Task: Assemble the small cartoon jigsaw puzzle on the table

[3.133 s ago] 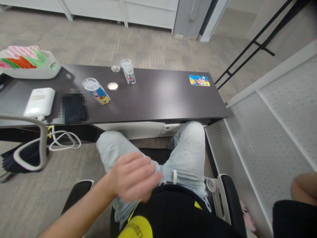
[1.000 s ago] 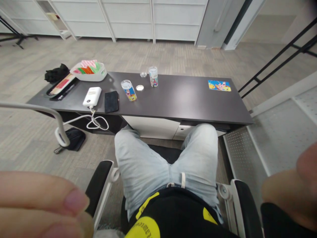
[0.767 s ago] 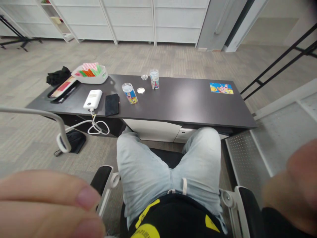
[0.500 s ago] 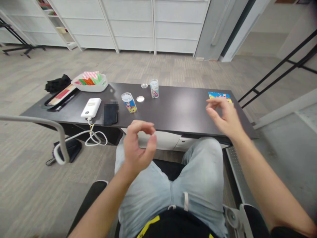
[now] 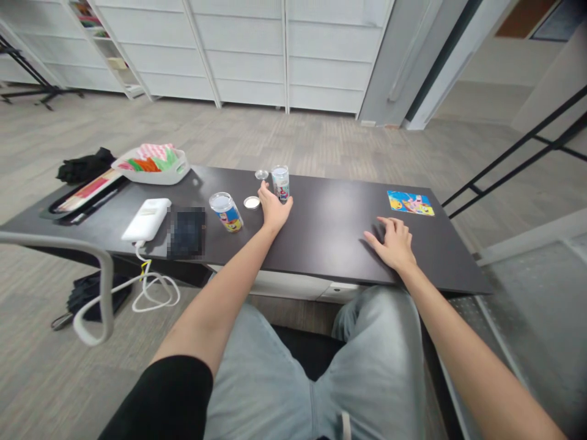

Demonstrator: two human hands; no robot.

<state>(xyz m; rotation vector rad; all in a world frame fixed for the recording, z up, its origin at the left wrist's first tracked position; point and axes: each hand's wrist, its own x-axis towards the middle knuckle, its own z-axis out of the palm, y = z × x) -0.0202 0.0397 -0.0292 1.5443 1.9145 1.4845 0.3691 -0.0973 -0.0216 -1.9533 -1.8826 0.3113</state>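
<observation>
My left hand (image 5: 274, 211) is stretched out over the dark desk (image 5: 330, 229), fingers apart and cupped at the base of a small upright clear jar (image 5: 280, 182) with a cartoon print. I cannot tell whether it touches the jar. A second, larger printed jar (image 5: 225, 211) leans just left of the hand. A white lid (image 5: 251, 202) and a clear lid (image 5: 262, 175) lie between and behind the jars. My right hand (image 5: 389, 241) lies flat and open on the desk, below a colourful cartoon card (image 5: 410, 203).
On the desk's left part are a white power bank (image 5: 147, 219) with a cable, a dark phone (image 5: 186, 223), a white tray (image 5: 149, 165) of coloured items and a black tray (image 5: 82, 194). A grey chair arm (image 5: 98, 287) curves at left. White cabinets stand behind.
Both hands went from close to the camera out to the desk: the left reached forward to the upright jar, the right dropped flat onto the desktop. The view tilted up.
</observation>
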